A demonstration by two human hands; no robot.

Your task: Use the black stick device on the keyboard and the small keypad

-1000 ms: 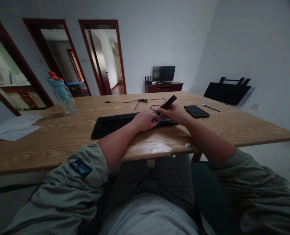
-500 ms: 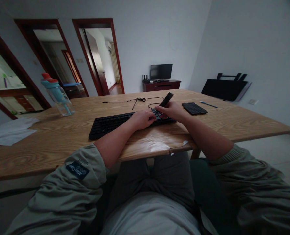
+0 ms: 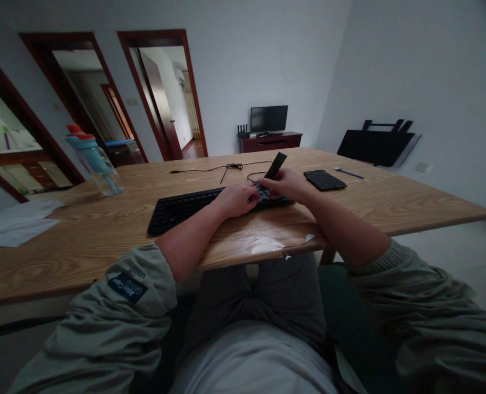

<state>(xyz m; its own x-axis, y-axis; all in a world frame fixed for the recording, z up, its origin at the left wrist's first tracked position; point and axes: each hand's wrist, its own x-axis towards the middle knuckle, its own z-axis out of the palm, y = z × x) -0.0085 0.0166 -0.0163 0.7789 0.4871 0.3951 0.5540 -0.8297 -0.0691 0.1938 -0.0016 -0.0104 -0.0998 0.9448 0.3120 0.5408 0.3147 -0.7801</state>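
A black keyboard lies on the wooden table, its right part partly covered by my hands. My left hand rests over the keyboard with its fingers curled in at the keys; whatever they may hold is hidden. Close by on the right, my right hand is closed around a black bar-like object. The bar tilts up and to the right, and its lower end is hidden by the fingers above the keys.
A black panel of keys and a thin blue brush lie to the right. Beyond the keyboard is a coiled black cable. A water bottle and white paper sheets are at left. The torn table edge is nearest me.
The view has shifted very slightly. Both hands stay at the keyboard, and the bar in my right hand has hardly moved.
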